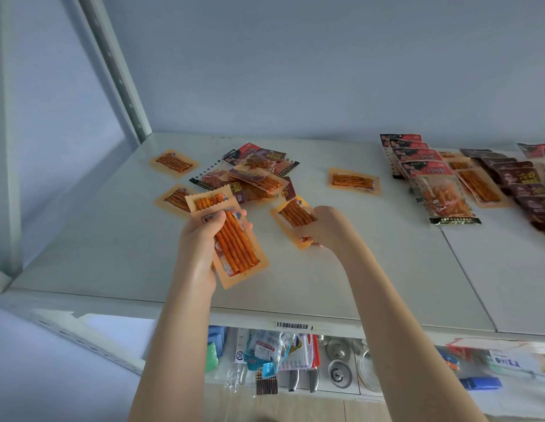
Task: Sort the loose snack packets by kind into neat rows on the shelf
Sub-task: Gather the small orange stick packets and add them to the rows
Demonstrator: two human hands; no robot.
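Packet handling at the shelf (356, 269): the left hand (201, 239) is curled round a small stack (239, 249) of orange stick packets, thumb across the front face, held clear above the surface. The right hand (324, 226) pinches one more orange packet (291, 219) by its near end; whether that packet rests on the surface or is just off it cannot be told. Loose stock: a mixed pile (254, 175) of orange and red-black packets sits beyond the hands, with single orange packets around it: a far packet (173, 162), a left packet (173, 198) partly hidden by the stack, and a right packet (354, 181). Sorted stock lies at the right end: a red-black row (423, 166), an orange row (478, 185) and a maroon row (524, 181), each overlapped like tiles. Judged step: collect the orange packets into the stack, then add them to the orange row. Judged properties: each packet is light, thin and flexible, with glossy film likely to slide against its neighbours; the sticks inside stiffen it along the length only and may snap if bent. Take hold on the flat sealed border at a short end, or across both long edges, not on the clear window over the sticks. Clamp the stack squarely between thumb and fingers, since film faces can fan out. Lay each added packet flat, edges aligned.
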